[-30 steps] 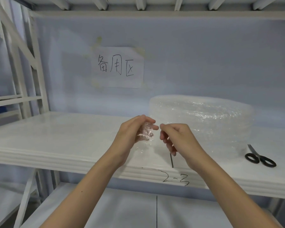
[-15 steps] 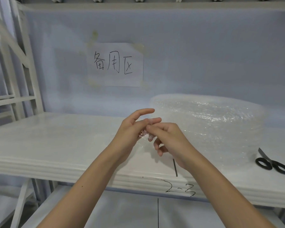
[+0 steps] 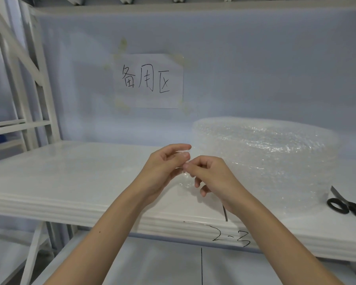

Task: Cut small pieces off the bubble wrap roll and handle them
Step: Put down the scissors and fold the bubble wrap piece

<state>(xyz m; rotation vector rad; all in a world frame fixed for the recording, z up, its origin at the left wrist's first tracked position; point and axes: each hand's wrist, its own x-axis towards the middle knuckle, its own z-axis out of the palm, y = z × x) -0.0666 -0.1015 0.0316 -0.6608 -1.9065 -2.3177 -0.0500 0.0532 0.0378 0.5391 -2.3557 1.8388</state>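
Note:
A small clear piece of bubble wrap (image 3: 184, 177) hangs between my two hands above the white shelf (image 3: 74, 182). My left hand (image 3: 162, 169) pinches its upper edge between thumb and fingers. My right hand (image 3: 211, 177) pinches the same piece from the right, fingertips touching those of the left. The big bubble wrap roll (image 3: 263, 159) lies flat on the shelf just behind and to the right of my hands. Black-handled scissors (image 3: 346, 204) lie on the shelf at the right edge, beyond the roll.
A paper sign with handwritten characters (image 3: 150, 81) is taped to the back wall. The shelf's front edge bears the marking "2-3" (image 3: 231, 236). White rack uprights (image 3: 35, 79) stand at the left, and a lower shelf (image 3: 152, 268) sits beneath.
My right hand's fingers have come in against my left hand's fingertips on the small piece, which now hangs lower between the hands. The view has shifted a little.

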